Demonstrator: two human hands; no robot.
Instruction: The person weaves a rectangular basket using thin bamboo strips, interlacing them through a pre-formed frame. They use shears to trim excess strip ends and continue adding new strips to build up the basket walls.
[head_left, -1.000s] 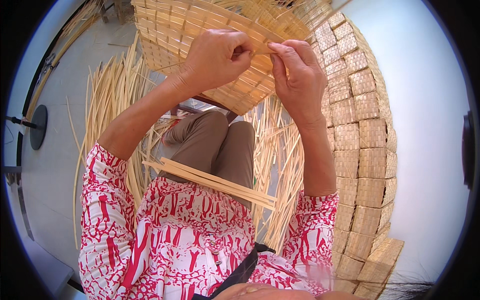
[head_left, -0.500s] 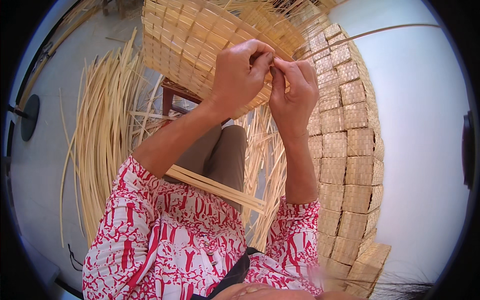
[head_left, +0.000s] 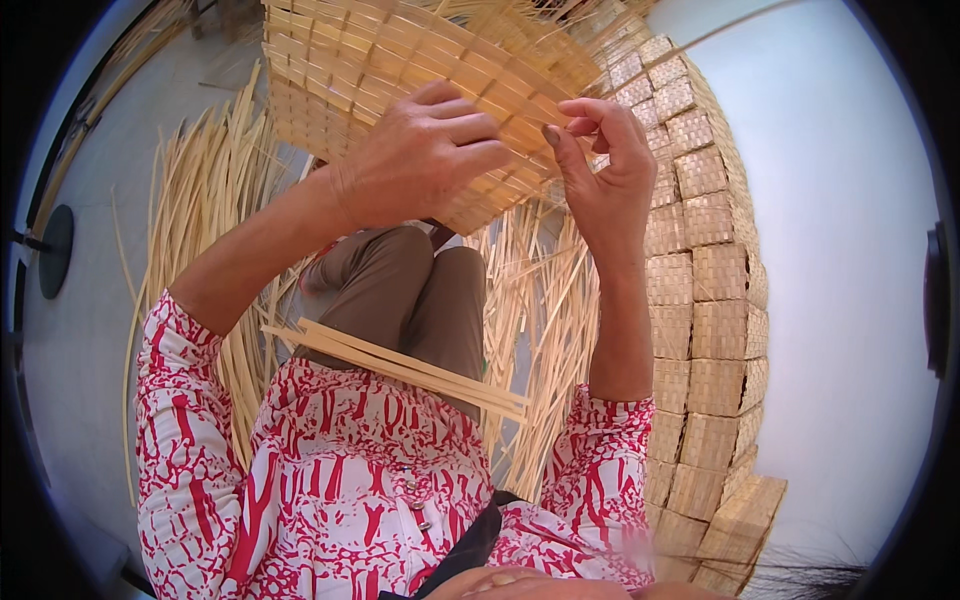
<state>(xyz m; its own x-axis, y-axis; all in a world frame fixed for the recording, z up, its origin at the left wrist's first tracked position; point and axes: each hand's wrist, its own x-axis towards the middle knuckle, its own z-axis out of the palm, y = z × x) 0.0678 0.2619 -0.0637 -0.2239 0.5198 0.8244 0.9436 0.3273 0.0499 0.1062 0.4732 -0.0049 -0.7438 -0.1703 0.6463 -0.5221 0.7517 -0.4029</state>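
In front of me a half-formed woven bamboo basket (head_left: 345, 75) lies tilted, its wall of flat pale strips facing me. My left hand (head_left: 425, 150) is closed in front of that wall, its fingers curled in; what they hold, if anything, is hidden. Near the wall's right edge is my right hand (head_left: 608, 170), thumb and forefinger a little apart, other fingers bent, with nothing clear between them. A long thin strip (head_left: 715, 38) stretches from behind this hand to the upper right. Several cut bamboo strips (head_left: 420, 375) lie across my lap.
On the floor at the left is a big heap of long bamboo strips (head_left: 200, 220), with more loose strips (head_left: 540, 310) right of my knees. Finished woven boxes (head_left: 715, 270) stand stacked in columns along the right. A round dark stand base (head_left: 57, 252) is at far left.
My hands, close together at the basket's edge before, have parted. The left has moved down and left, the right slightly right and down. The long strip now slants more steeply.
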